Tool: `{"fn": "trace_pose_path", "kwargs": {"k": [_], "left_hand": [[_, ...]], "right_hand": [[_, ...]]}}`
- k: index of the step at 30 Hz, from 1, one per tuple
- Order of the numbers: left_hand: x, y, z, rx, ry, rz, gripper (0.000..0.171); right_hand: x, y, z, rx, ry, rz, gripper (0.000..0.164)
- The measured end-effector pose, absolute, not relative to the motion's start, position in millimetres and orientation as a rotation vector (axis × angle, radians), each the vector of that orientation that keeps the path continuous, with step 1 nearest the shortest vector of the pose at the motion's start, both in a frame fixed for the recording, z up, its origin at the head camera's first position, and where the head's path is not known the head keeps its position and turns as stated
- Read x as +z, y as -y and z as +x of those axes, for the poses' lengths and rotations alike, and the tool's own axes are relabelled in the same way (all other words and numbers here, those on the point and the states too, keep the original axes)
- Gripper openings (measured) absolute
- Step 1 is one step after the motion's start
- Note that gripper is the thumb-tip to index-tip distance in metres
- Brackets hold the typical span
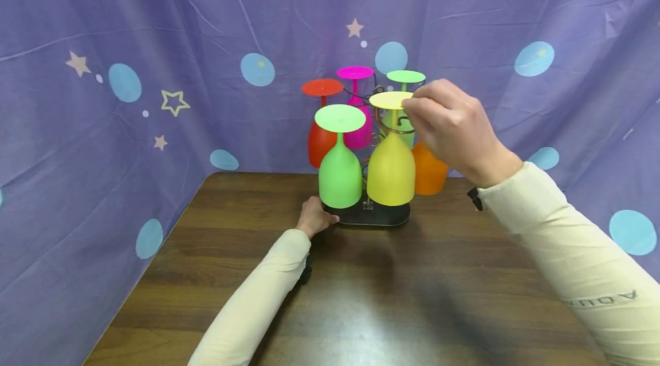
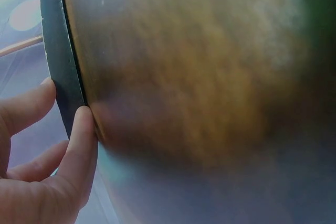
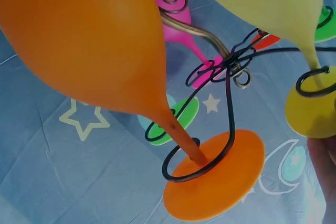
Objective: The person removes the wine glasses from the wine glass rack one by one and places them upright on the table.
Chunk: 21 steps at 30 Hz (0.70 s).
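A yellow plastic wine glass [image 1: 392, 168] hangs upside down on the front of a wire glass rack. My right hand [image 1: 456, 125] pinches the rim of its round foot between thumb and fingers. In the right wrist view, an open wire loop [image 3: 315, 83] curls round the stem beside the yellow foot [image 3: 310, 111]. My left hand [image 1: 313, 217] grips the left end of the rack's black base [image 1: 378, 216]. Its fingertips press on the base's edge [image 2: 65, 61] in the left wrist view. Beside the yellow glass hangs a green wine glass [image 1: 340, 180], bowl down.
Red [image 1: 322, 142], magenta [image 1: 359, 131], orange [image 1: 429, 171] and a second green wine glass [image 1: 406, 77] hang upside down around the rack. It stands near the far edge of the wooden table [image 1: 356, 297]. A purple patterned curtain [image 1: 289, 5] hangs close behind.
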<state>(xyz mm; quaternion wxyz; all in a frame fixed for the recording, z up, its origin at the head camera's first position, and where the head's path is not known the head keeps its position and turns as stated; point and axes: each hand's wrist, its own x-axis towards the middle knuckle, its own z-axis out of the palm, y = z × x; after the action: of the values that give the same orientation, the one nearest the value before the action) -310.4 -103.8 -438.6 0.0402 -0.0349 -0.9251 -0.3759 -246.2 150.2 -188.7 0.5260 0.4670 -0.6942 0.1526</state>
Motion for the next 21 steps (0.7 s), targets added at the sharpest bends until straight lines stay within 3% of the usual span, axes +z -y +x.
{"fn": "trace_pose_path", "kwargs": {"k": [11, 21], "left_hand": [[-438.5, 103.3, -312.0, -1.139, 2.844, -0.108, 0.038], [-439.7, 103.5, -311.2, -1.139, 2.840, -0.094, 0.040]], "right_hand": [[-192.6, -162.7, -257.8, 0.298, 1.754, 1.025, 0.009], [-206.0, -171.1, -230.8, 0.402, 1.619, 0.939, 0.009]]}}
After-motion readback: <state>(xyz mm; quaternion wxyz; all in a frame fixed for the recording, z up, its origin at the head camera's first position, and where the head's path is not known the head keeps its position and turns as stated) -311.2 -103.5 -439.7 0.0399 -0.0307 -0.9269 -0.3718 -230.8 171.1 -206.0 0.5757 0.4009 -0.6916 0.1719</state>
